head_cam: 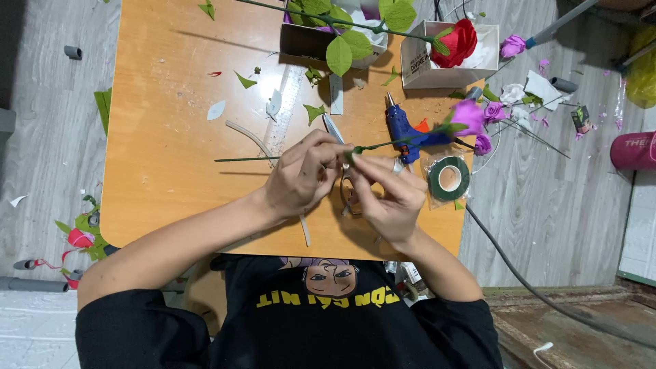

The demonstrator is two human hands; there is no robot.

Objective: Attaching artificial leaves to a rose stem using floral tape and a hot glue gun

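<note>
Over the tabletop [164, 137]: both hands met at a thin green stem [287, 156] carrying a purple paper flower [469, 115].
Left hand [301, 179]: fingers closed, pinching the stem near its middle.
Right hand [388, 199]: fingertips pinched on the same stem just beside the left.
Slip risk: the stem looked thin and long; an uneven pinch could have bent it or let the bloom droop onto the blue glue gun [403, 130] lying beneath.
Snag risk: scissors [345, 184] lay right under the hands.
White box [418, 65]: held a red rose [456, 42].
Dark box [304, 39]: leafy stems and white wadding inside.
Green tape roll [448, 178]: flat beside the right hand.
</note>
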